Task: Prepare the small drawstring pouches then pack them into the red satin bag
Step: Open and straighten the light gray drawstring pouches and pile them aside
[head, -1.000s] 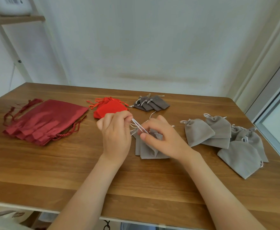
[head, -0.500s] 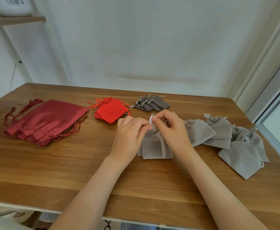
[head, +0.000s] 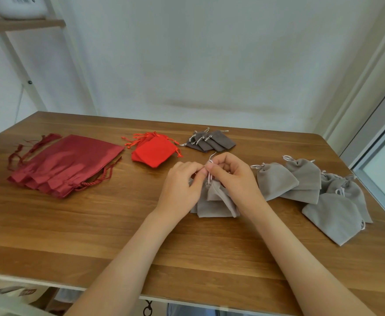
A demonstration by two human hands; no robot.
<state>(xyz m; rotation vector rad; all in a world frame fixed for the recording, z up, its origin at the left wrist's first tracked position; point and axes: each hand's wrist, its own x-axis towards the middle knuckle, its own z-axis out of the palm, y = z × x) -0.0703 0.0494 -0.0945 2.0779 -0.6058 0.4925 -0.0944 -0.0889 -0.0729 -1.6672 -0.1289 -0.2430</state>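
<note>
A light grey drawstring pouch (head: 216, 201) lies at the table's middle, on top of similar flat pouches. My left hand (head: 182, 190) and my right hand (head: 230, 179) meet above its gathered neck, and both pinch its pale drawstring (head: 210, 166). Several tied grey pouches (head: 300, 179) lie in a heap to the right. A stack of dark red satin bags (head: 66, 163) with cord ties lies flat at the left.
Small bright red pouches (head: 153, 150) and small dark grey pouches (head: 212, 141) lie toward the back of the wooden table (head: 73, 236). A shelf frame (head: 27, 71) stands at the back left. A window frame borders the table's right edge.
My hands were apart with the string stretched between them. They have come together over the pouch's neck, which is now gathered, and both shifted right.
</note>
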